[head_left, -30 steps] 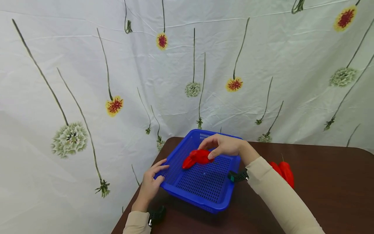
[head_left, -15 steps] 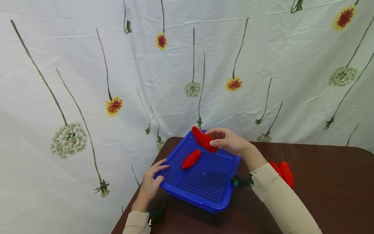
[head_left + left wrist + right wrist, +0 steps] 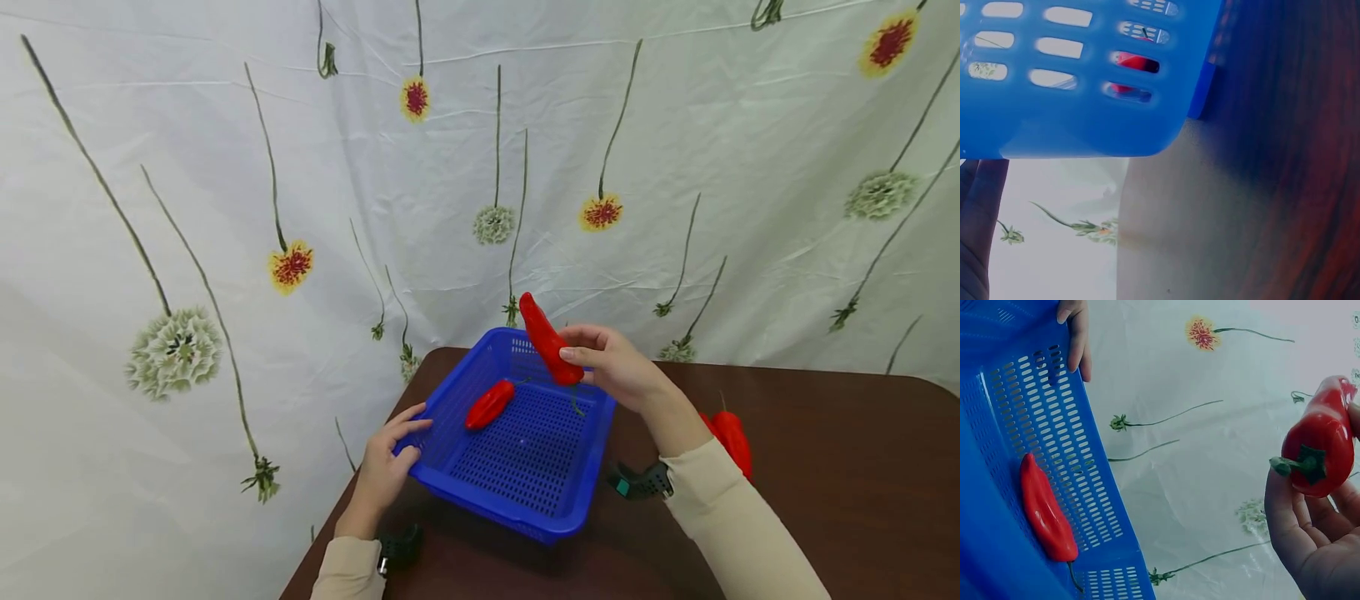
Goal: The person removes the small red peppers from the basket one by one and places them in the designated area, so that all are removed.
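Observation:
My right hand (image 3: pixel 618 371) pinches a red pepper (image 3: pixel 546 337) between thumb and fingers, over the far right part of a blue plastic basket (image 3: pixel 487 504). The pepper's tip points up; its green stem hangs below. The right wrist view shows its stem end (image 3: pixel 1313 456) facing the camera. Inside the basket, near its left wall, lies another red pepper (image 3: pixel 489 406). My left hand (image 3: pixel 384 471) grips the basket's left rim, thumb on the inner side and fingers outside in the right wrist view. Through the basket's slots (image 3: pixel 1138 61) the left wrist view catches some red.
More red peppers (image 3: pixel 731 437) lie on the dark brown table (image 3: pixel 840 467) to the right, partly hidden by my right sleeve (image 3: pixel 738 517). A white cloth with printed flowers (image 3: pixel 450 167) hangs behind the table. Each wrist wears a dark band (image 3: pixel 641 481).
My right hand has lifted one pepper from beside the other in the basket, moving up and right with it and tipping it more upright. The left hand stays on the rim.

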`<state>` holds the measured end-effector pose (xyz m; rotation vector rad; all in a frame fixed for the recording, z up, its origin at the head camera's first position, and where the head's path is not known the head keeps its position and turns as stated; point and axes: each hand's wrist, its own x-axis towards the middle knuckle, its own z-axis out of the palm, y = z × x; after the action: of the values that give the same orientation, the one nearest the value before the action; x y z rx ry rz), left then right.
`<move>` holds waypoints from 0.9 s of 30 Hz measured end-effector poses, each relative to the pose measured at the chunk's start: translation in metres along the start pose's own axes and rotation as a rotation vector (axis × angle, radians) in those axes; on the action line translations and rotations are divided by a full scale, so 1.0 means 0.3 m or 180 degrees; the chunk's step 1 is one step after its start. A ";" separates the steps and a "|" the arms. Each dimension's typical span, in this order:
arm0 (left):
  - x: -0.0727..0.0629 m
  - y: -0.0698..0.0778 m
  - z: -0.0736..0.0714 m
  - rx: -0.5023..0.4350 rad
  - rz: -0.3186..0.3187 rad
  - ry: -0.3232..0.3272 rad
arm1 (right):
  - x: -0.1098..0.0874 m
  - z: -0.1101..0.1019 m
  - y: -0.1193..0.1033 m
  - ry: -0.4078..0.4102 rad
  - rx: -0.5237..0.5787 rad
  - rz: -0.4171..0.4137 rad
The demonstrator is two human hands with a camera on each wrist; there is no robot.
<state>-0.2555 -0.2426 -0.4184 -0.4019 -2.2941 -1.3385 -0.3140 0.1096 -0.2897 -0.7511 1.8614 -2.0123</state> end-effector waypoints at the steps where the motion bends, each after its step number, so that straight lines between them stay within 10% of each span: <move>1: 0.000 0.000 0.001 0.0006 0.0016 -0.0002 | -0.007 -0.002 0.001 0.0055 0.0013 0.0012; 27: 0.002 0.005 0.008 -0.0009 0.0039 0.0055 | -0.163 -0.109 0.086 0.0714 0.0047 0.0112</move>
<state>-0.2558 -0.2399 -0.4180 -0.4032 -2.2723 -1.3342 -0.2956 0.1604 -0.3242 -0.5018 1.9613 -2.1616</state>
